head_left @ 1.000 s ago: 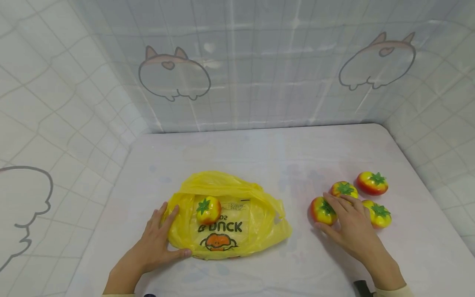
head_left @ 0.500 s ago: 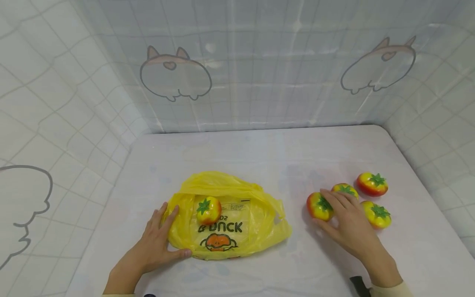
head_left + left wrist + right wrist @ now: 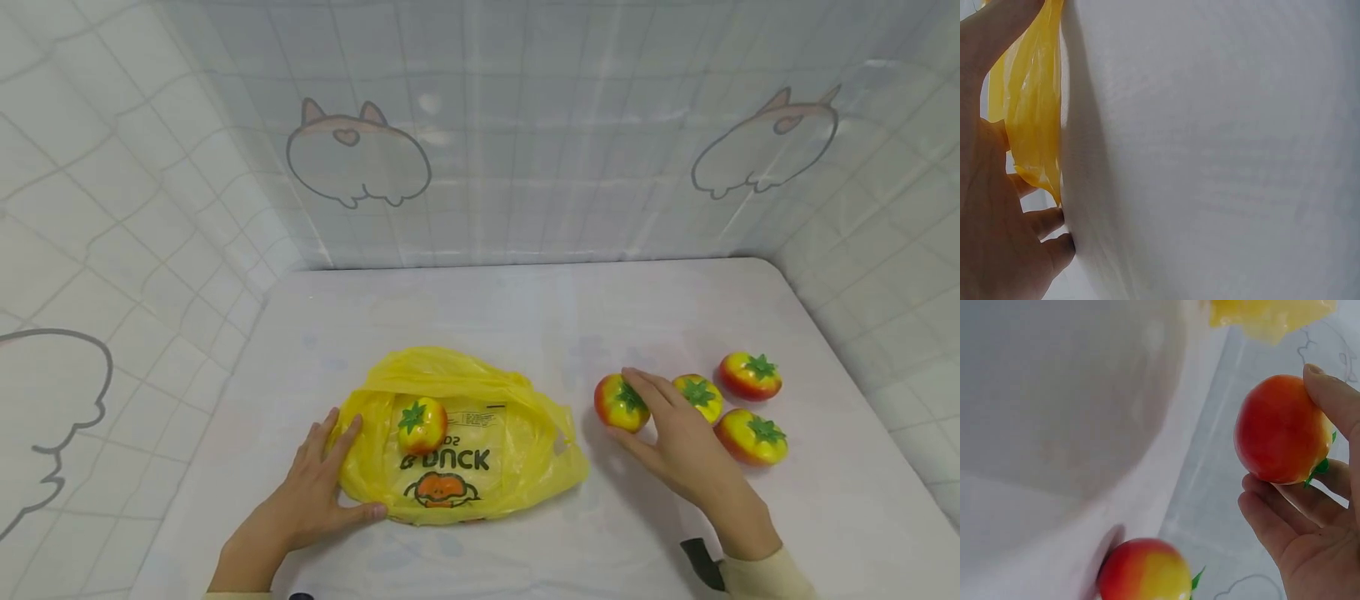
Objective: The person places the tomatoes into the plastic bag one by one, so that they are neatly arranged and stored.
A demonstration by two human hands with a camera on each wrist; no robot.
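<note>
My right hand [image 3: 678, 442] grips a red-and-yellow tomato [image 3: 613, 404] with a green leafy top, right of the yellow plastic bag [image 3: 536, 467]. In the right wrist view, thumb and fingers hold this tomato [image 3: 1279, 428] from opposite sides, off the table. The bag lies flat at the centre left, with a printed duck face and letters on it. Another tomato [image 3: 423, 425] rests in the bag's mouth area; whether inside or on top, I cannot tell. With fingers and thumb spread, my left hand [image 3: 311, 487] rests on the bag's left edge.
Several more things stand right of my right hand: a near tomato [image 3: 750, 437], a middle tomato [image 3: 697, 397] and a far tomato [image 3: 750, 375]. A pale cloth covers the table [image 3: 480, 308]. Tile-patterned curtains [image 3: 525, 150] enclose the back and sides.
My right hand has moved left with the tomato in its grip, away from the other tomatoes and toward the bag. The left hand and bag have stayed in place.
</note>
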